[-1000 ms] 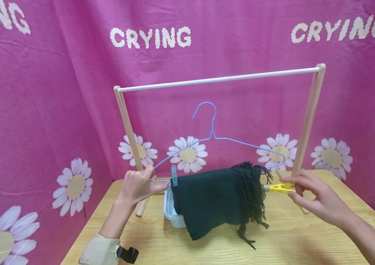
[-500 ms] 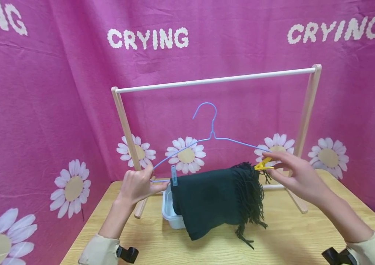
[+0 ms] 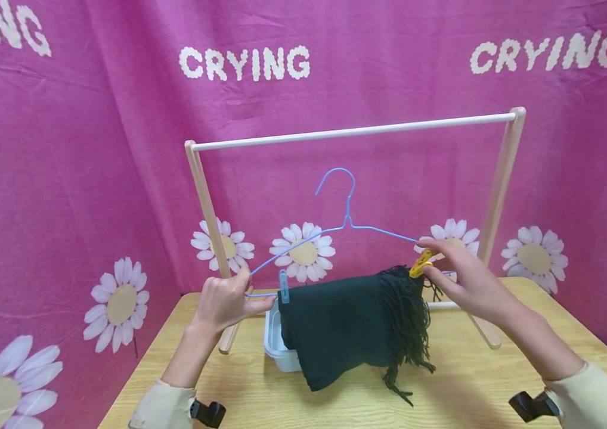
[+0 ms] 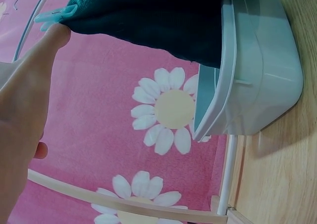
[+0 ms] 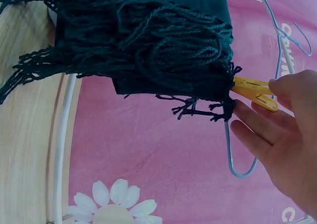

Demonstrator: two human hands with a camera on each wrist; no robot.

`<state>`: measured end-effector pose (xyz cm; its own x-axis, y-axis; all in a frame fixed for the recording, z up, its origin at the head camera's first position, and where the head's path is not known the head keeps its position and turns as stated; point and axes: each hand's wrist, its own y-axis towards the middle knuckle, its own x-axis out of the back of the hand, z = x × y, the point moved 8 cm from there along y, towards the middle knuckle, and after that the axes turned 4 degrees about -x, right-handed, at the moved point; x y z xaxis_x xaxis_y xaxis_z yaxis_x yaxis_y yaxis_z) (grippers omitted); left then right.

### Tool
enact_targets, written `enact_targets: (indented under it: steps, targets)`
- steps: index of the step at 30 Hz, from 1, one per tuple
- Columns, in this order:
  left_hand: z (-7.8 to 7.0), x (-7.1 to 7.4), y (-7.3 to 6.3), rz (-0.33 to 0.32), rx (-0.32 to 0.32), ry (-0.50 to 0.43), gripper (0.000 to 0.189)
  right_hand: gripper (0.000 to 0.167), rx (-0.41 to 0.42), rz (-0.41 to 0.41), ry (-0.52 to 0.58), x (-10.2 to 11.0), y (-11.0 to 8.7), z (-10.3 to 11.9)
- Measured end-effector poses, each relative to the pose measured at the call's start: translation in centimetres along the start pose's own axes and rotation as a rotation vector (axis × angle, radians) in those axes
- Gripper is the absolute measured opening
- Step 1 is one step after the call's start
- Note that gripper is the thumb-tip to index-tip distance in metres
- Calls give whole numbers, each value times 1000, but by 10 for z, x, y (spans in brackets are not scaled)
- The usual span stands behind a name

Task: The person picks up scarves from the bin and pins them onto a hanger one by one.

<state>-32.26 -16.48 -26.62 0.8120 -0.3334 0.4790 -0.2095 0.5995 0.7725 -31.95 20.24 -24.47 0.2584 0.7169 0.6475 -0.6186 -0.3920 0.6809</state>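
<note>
A dark fringed scarf [image 3: 341,328] hangs folded over the lower bar of a blue wire hanger [image 3: 347,221]. My left hand [image 3: 223,301] grips the hanger's left corner. Beside its thumb, a blue clothespin [image 3: 284,287] clips the scarf's left end to the bar. With thumb and fingers, my right hand [image 3: 464,280] pinches a yellow clothespin [image 3: 420,263] at the scarf's fringed top right corner. In the right wrist view the tip of the yellow clothespin [image 5: 253,89] meets the scarf's edge, and the hanger's right bend passes by the fingers.
Behind the scarf stands a wooden rack with a white top rod [image 3: 357,130]. A pale plastic tub [image 3: 284,360] sits on the wooden table [image 3: 250,393], partly covered by the scarf. A pink cloth [image 3: 389,71] with daisies and lettering surrounds the table.
My right hand has moved left and up, bringing the yellow clothespin from beside the scarf to its fringed top corner, then tilting it upright. The left hand stays on the hanger.
</note>
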Motion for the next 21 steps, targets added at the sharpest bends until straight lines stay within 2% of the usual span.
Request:
enact_targets:
  steps: [7,13,21]
  targets:
    - [-2,2,0,-2,-4,-1,59,50,3,4,-11,0,-1,-1]
    - [-4,3,-1,-24,-25,11,60,37,45,0,-5,1,2,0]
    - [-7,9,3,-115,-76,35,55,34,35,45,72,1,7,-5]
